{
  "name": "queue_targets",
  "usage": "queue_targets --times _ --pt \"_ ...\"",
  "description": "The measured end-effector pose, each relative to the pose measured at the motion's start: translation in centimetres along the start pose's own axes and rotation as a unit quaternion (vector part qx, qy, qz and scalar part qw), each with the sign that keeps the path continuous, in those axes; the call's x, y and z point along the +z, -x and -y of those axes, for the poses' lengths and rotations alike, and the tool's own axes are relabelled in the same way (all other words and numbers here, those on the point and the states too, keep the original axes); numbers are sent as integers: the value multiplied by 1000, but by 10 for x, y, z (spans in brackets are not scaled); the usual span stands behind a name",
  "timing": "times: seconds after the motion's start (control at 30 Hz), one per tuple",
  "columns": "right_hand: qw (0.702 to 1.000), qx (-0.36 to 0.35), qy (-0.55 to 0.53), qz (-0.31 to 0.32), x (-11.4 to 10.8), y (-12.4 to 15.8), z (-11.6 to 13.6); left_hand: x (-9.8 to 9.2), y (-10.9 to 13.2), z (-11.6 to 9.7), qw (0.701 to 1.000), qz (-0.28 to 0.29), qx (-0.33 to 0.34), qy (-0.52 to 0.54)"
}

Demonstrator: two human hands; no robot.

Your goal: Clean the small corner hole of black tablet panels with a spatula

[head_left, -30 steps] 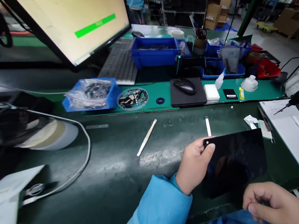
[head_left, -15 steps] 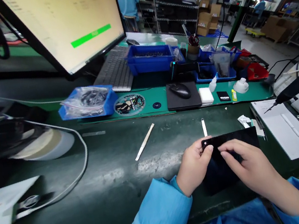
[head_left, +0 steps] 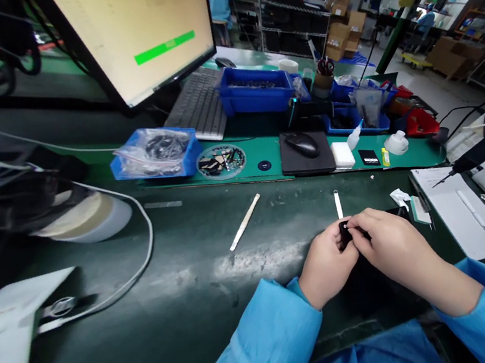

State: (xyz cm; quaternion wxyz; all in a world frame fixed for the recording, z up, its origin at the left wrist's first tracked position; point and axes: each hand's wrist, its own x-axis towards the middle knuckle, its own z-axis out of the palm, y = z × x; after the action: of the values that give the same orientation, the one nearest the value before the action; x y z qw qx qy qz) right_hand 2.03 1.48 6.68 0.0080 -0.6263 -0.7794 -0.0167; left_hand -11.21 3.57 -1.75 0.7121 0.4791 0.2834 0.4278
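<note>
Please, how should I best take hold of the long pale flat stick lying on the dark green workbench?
Pinch the long pale flat stick near its middle, from above, with the fingers on its two long edges. It lies flat and diagonal on the dark green workbench, and it looks thin and narrow, so the edges seem the surest hold. The left hand is the nearer one.

Bench (head_left: 274, 307) room left of hands (head_left: 389, 240), white strip (head_left: 337, 204) ahead
</note>
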Motion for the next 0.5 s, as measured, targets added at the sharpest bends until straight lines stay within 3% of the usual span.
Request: queue_targets --times 0.33,0.5 --pt "994 4 77 75 -11 -21 18 0 3 6 1000 -22 -3 -16" --pt "995 4 63 83 22 -23 -4 5 6 -5 994 -73 -4 -85"
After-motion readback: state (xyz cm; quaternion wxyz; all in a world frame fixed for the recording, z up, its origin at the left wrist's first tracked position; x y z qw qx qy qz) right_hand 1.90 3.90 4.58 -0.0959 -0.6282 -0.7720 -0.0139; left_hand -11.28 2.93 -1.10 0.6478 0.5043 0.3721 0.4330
